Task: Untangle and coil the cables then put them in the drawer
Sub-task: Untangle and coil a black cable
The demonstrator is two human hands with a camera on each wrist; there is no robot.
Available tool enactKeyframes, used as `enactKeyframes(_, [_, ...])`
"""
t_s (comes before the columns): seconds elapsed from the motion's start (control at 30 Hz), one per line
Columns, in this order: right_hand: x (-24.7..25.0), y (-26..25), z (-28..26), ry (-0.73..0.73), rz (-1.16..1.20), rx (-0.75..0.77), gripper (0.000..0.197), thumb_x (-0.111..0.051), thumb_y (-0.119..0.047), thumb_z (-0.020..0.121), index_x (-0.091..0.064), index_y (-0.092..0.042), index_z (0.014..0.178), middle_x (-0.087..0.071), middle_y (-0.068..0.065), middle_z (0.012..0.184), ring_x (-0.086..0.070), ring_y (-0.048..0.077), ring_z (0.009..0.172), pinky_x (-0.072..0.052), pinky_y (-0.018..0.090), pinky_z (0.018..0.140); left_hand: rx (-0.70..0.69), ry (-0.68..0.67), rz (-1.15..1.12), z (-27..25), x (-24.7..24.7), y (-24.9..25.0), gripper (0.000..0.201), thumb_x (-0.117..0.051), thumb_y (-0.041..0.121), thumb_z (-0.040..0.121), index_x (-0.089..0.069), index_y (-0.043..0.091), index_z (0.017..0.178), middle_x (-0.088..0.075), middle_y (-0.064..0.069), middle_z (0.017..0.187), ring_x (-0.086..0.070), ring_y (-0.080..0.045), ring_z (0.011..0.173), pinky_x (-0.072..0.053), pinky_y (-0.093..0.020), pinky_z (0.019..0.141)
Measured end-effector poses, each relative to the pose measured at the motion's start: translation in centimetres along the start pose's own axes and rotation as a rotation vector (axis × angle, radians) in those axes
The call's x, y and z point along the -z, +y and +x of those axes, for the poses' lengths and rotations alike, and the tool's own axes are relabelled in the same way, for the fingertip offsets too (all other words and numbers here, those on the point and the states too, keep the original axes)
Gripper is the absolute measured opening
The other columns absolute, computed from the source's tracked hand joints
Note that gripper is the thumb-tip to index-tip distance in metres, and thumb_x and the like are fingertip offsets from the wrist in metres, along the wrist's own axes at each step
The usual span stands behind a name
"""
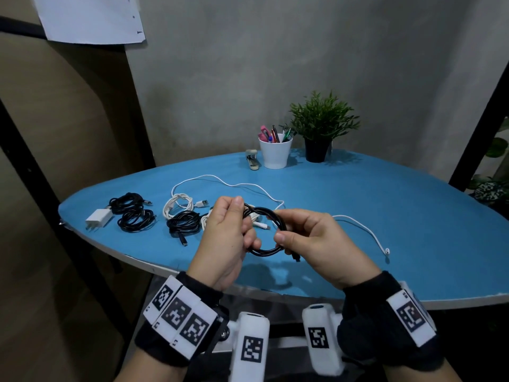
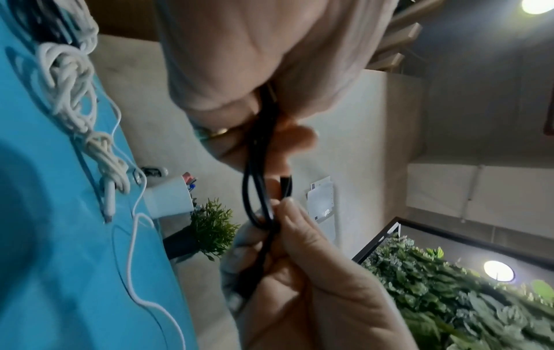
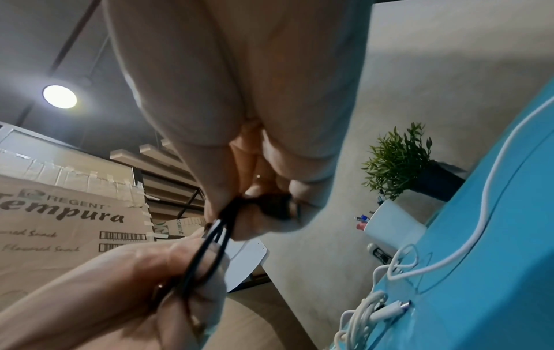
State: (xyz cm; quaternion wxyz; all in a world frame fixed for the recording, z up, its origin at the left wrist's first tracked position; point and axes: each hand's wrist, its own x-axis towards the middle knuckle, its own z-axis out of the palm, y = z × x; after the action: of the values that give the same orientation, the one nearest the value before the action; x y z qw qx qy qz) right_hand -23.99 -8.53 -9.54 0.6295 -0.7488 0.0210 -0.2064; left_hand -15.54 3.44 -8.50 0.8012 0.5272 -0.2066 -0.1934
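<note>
Head view: both hands are raised just above the near edge of the blue table (image 1: 385, 205), wrists banded with black straps and marker tags. The left hand (image 1: 224, 241) stands with its fingers curled, pinching the left side of a black cable (image 1: 264, 213) between thumb and fingers. The right hand (image 1: 311, 238) faces it, thumb pressed over curled fingers on the right side of the same cable. The cable is wound into a small round coil of a few loops, held in the air between the two hands, with one short plug end hanging below the right hand's fingers. In the left wrist view the loops (image 2: 257, 189) run straight between the two grips, glossy and black.

On the table behind the hands lie three coiled black cables (image 1: 135, 213), a coiled white cable (image 1: 179, 206) and a white charger block (image 1: 97, 219) at the left. A long white cable (image 1: 358, 224) lies uncoiled, trailing across the table to the right. A white cup of pens (image 1: 275, 153), a stapler (image 1: 252, 159) and a potted plant (image 1: 321, 128) stand at the far edge. The drawer is not in sight.
</note>
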Motion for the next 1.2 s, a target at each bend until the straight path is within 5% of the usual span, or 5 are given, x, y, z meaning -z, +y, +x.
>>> enactKeyframes(0.2, [-0.2, -0.3, -0.4, -0.011, 0.069, -0.023, 0.034, -0.054, 0.008, 0.088, -0.067, -0.023, 0.099, -0.064, -0.007, 0.064, -0.061, 0.010, 0.066, -0.048, 0.018, 0.059, 0.023, -0.059, -0.100, -0.2, -0.2, 0.4, 0.028, -0.033, 0.025, 0.102, -0.032, 0.017, 0.075, -0.030, 0.007, 0.048, -0.022, -0.004, 0.037, -0.022, -0.015, 0.035])
enactKeyframes(0.53, [0.8, 0.0, 0.2, 0.270, 0.066, 0.030, 0.022, -0.065, 0.007, 0.080, -0.072, -0.012, 0.087, -0.067, -0.004, 0.060, -0.057, 0.007, 0.054, -0.042, 0.014, 0.051, 0.002, -0.117, 0.059, -0.6, 0.4, 0.5, 0.021, -0.033, 0.028, 0.101, -0.039, 0.013, 0.086, -0.058, -0.003, 0.050, -0.067, -0.024, 0.054, -0.051, -0.023, 0.054])
enactKeyframes(0.7, [1.2, -0.2, -0.1, 0.188, 0.008, -0.009, 0.020, -0.065, 0.008, 0.080, -0.072, -0.009, 0.090, -0.067, 0.003, 0.063, -0.057, 0.007, 0.056, -0.044, 0.016, 0.054, -0.244, -0.040, 0.510, 0.2, 1.4, -0.2, 0.019, -0.042, 0.028, 0.098, -0.041, 0.020, 0.081, -0.067, -0.003, 0.057, -0.071, -0.022, 0.067, -0.050, -0.036, 0.075])
enactKeyframes(0.9, [1.1, -0.2, 0.0, 0.192, -0.032, -0.102, 0.016, -0.064, 0.003, 0.083, -0.070, -0.011, 0.079, -0.064, 0.007, 0.058, -0.056, 0.012, 0.049, -0.043, 0.021, 0.050, -0.375, -0.012, 0.560, 0.5, 1.7, 0.1, 0.017, -0.048, 0.023, 0.096, -0.047, 0.013, 0.083, -0.069, -0.015, 0.075, -0.070, -0.011, 0.070, -0.049, -0.025, 0.070])
enactKeyframes(1.2, [1.7, -0.9, -0.1, 0.295, 0.056, -0.077, 0.015, -0.061, 0.005, 0.085, -0.066, -0.006, 0.077, -0.064, 0.010, 0.052, -0.059, 0.018, 0.045, -0.043, 0.025, 0.046, -0.507, -0.136, 0.911, 0.8, 4.0, 0.4, 0.007, -0.061, 0.032, 0.086, -0.062, 0.032, 0.079, -0.060, 0.016, 0.081, -0.053, 0.000, 0.082, -0.042, -0.022, 0.079])
